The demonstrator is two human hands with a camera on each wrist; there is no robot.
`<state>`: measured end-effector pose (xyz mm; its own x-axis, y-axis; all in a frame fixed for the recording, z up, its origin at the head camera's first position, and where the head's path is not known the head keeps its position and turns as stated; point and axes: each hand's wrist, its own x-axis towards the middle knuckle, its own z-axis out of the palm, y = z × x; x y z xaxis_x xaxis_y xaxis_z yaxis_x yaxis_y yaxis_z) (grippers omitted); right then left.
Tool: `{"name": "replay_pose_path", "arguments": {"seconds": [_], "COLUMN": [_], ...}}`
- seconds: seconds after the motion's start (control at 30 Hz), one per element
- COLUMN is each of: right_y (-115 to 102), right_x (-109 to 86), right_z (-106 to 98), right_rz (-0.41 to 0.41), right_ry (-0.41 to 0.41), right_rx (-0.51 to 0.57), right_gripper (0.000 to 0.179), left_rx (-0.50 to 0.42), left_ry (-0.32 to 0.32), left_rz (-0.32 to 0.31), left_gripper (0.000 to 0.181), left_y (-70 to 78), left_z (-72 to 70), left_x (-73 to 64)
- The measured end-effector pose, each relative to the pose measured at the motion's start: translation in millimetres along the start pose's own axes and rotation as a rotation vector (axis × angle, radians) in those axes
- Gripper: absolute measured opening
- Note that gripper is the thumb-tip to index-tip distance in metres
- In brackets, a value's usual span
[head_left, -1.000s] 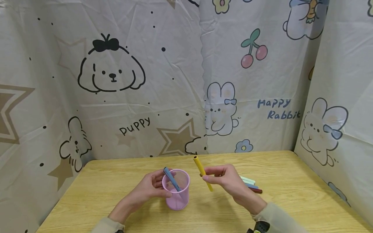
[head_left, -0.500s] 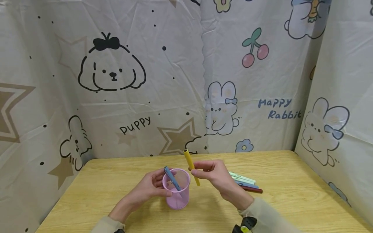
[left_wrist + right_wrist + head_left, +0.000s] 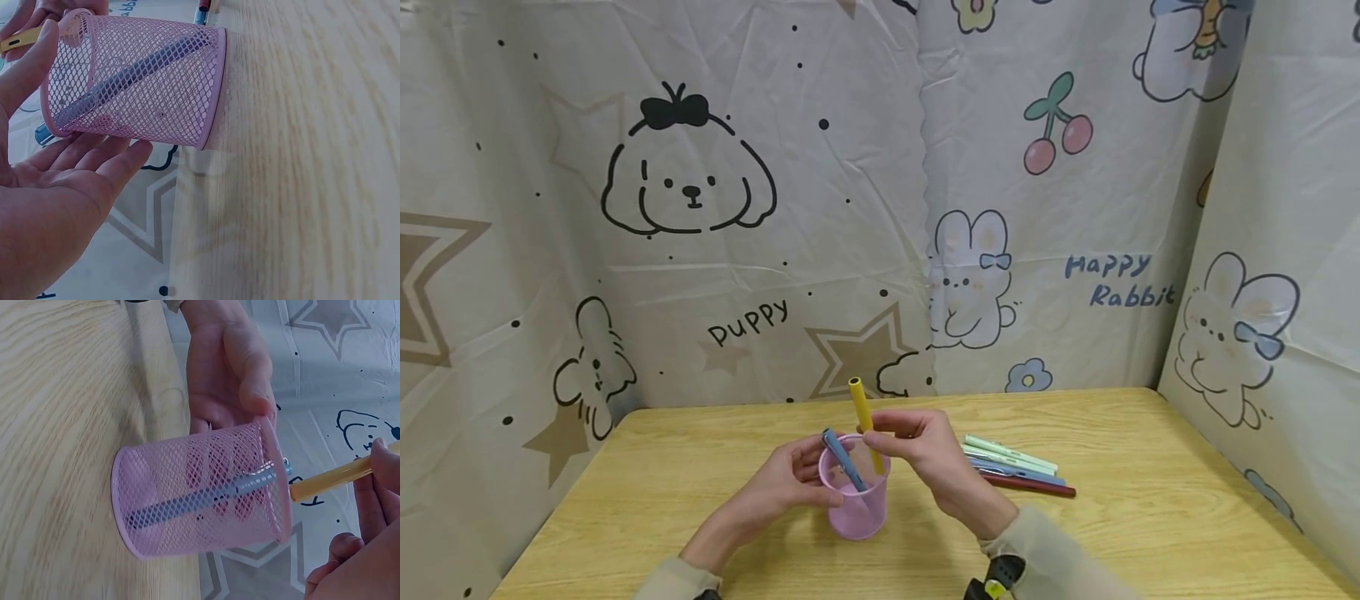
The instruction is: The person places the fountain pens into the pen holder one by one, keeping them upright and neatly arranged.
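Observation:
A pink mesh pen holder [image 3: 859, 521] stands upright on the table, with a blue pen [image 3: 844, 460] leaning inside it. My left hand [image 3: 772, 490] holds the holder from the left, its thumb near the rim [image 3: 273, 440] and the fingers along the far side, partly seen through the mesh in the right wrist view. Between thumb and fingers, my right hand [image 3: 934, 463] pinches a yellow pen [image 3: 861, 407]. The lower end of this yellow pen [image 3: 334, 478] is at the holder's mouth, apart from the blue pen.
To the right of the holder lies a group of several pens: light green ones [image 3: 1011, 453], a blue one [image 3: 1037, 476] and a dark red one [image 3: 1037, 486]. The wooden table [image 3: 700, 433] ends at a printed cloth backdrop [image 3: 850, 250] behind and at the sides.
My right hand has moved left with the yellow pen, from right of the holder to over its mouth. More of the lying pens now shows. The left hand and holder stay in place.

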<state>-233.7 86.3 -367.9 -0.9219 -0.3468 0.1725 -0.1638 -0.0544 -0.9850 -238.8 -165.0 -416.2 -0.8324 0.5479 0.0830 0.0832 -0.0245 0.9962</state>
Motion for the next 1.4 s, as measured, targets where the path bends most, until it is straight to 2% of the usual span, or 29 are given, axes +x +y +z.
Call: {"name": "replay_pose_path", "arguments": {"seconds": [0.4,0.7,1.4], "right_y": [8,12,13], "right_x": [7.9,11.7,11.0], "right_z": [14,17,22], "right_rz": [0.028,0.048,0.045], "right_ry": [0.046,0.011,0.056], "right_rx": [0.040,0.080,0.023], "right_gripper": [0.034,0.030,0.033], "left_rx": [0.004,0.008,-0.009], "left_ry": [0.022,0.021,0.012], "left_rz": [-0.021,-0.020,-0.004], "left_gripper": [0.083,0.086,0.087], "left_y": [-0.5,-0.8,1.6], "left_z": [-0.2,-0.7,1.6], "left_x": [0.4,0.4,-1.8]}}
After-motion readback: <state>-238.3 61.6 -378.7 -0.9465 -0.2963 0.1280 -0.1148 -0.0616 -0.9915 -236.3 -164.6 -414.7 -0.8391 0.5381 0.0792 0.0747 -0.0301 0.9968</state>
